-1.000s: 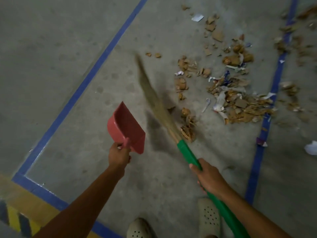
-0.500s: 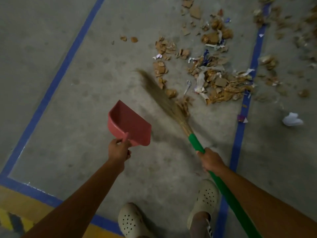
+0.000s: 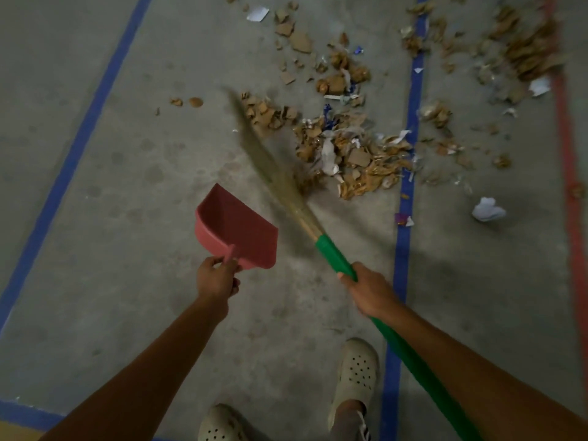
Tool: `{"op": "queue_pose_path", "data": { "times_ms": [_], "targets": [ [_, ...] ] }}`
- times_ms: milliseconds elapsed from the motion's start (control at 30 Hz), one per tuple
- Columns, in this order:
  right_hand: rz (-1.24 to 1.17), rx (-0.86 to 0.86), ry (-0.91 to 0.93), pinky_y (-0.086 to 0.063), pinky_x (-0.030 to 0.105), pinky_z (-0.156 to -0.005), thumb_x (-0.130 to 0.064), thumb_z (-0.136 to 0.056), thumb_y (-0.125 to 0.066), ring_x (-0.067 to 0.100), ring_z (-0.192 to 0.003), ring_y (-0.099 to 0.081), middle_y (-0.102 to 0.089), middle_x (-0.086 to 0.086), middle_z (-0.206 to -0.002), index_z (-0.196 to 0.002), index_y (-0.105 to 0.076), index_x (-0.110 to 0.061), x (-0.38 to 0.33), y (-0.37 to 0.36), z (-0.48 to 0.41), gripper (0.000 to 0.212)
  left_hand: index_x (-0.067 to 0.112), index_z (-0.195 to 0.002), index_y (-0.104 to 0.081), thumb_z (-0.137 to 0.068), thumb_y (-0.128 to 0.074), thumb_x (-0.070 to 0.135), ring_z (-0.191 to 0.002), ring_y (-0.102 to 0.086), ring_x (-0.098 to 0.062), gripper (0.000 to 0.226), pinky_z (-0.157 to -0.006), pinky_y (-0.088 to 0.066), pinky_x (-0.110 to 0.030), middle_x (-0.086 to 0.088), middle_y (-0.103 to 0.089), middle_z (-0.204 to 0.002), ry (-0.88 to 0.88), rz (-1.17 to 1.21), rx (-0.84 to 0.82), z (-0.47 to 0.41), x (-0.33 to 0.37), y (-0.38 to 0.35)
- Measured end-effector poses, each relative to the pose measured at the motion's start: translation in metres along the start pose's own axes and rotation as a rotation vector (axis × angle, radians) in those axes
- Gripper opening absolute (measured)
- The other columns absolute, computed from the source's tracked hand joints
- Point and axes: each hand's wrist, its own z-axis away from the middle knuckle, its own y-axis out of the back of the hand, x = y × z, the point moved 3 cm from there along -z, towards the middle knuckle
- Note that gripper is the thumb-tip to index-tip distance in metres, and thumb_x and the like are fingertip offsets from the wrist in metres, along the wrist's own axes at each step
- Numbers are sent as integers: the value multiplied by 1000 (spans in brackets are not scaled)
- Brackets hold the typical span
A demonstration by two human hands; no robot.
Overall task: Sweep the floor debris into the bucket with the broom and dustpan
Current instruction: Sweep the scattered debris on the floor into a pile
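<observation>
Grey concrete floor [image 3: 127,218], stained, carries everything listed. You stand at its near edge in pale perforated clogs [image 3: 358,370].

Dustpan [image 3: 237,227]: red plastic. Your left hand [image 3: 216,276] grips its short handle, fingers curled round it. The pan sits near the middle of the floor, tilted, with its mouth turned toward the broom. Whether it touches the floor cannot be told.

Broom [image 3: 331,253]: green handle, straw-coloured bristles [image 3: 270,167]. Your right hand [image 3: 369,289] is clamped round the green handle, close to where the bristles start. The handle runs back under your right forearm toward the near right corner. The bristles reach toward the far edge, blurred, just beside the dustpan, with their right side against the left fringe of the debris.

Debris [image 3: 350,154]: torn brown cardboard, white paper scraps and a few blue bits. It is heaped beyond the middle of the floor, between the bristles and the right blue line [image 3: 410,122], and some pieces lie on that line. A looser scatter [image 3: 525,49] lies toward the far right corner.

Paper ball [image 3: 488,210]: white, crumpled, alone near the right edge, well apart from the heap.

Markings: a left blue line [image 3: 79,144] slants from the far edge toward the near left corner. A red line [image 3: 569,154] runs along the right edge. A yellow strip [image 3: 19,434] sits at the near left corner.
</observation>
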Motion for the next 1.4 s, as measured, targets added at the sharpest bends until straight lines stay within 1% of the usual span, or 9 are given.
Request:
{"op": "queue_pose_path", "data": {
  "times_ms": [167,267,500,700,867,1000,1167,1267,1400],
  "targets": [
    [72,-132,-55,-56,40,-74,-47,-100,-43,27,-84,-67,-66,11,-99,-116,-54,-15,10,-34,-6,38,-3,-118,-55,-94,-67,28,-48,-47,-16,41,-41,-38,-23,-14,-65,-84,-5,-46,16,5,1,-31],
    [65,-100,-113,-59,40,-76,-46,-101,-42,27,-85,-68,-66,12,-101,-119,-54,-13,27,-29,-19,40,-2,-117,-55,-95,-65,27,-49,-48,-16,38,-42,-39,-24,-14,-65,-83,-5,-81,12,7,-4,-49],
    [-78,15,-223,-49,28,-50,-48,-100,-46,22,-62,-65,-64,8,-85,-112,-57,-12,64,44,-53,39,-1,-115,-55,-96,-65,21,-44,-46,-15,31,-36,-37,-19,-13,-66,-81,2,-108,-22,15,2,-92],
    [-317,39,-127,-53,36,-56,-42,-101,-48,25,-53,-61,-66,13,-71,-100,-54,-11,55,110,-36,31,-2,-111,-58,-92,-69,29,-37,-46,-9,38,-37,-38,-20,-14,-69,-83,-10,-113,-15,28,40,-114],
    [-373,-18,-31,-45,26,-43,-39,-101,-50,17,-45,-56,-60,6,-65,-92,-51,-19,15,126,-10,22,0,-115,-56,-93,-68,34,-47,-46,-15,42,-44,-38,-27,-16,-68,-87,-62,-55,63,30,93,-114],
    [-263,-93,33,-43,23,-40,-37,-99,-50,12,-43,-57,-62,3,-70,-89,-49,-24,-37,111,-15,16,1,-117,-55,-97,-60,36,-58,-50,-19,40,-50,-42,-30,-18,-67,-98,-83,-35,151,10,130,-99],
    [-35,-278,84,-48,27,-46,-36,-89,-50,18,-58,-62,-62,1,-83,-104,-53,-21,-120,70,-64,21,11,-101,-57,-99,-53,37,-75,-61,-31,26,-66,-52,-39,-16,-66,-92,-93,-80,285,-50,161,-61],
    [120,-305,122,-44,24,-49,-32,-90,-48,22,-66,-62,-62,3,-90,-113,-55,-17,-176,36,-106,29,5,-117,-57,-99,-51,39,-92,-65,-40,39,-79,-55,-48,-20,-65,-103,-24,-114,367,-97,173,-30],
    [172,-311,131,-40,24,-49,-29,-96,-46,20,-67,-60,-62,7,-97,-122,-54,-12,-246,-8,-159,33,1,-114,-58,-98,-53,37,-93,-65,-45,40,-76,-55,-48,-26,-65,-102,-4,-103,425,-156,182,18]
  ]
}}
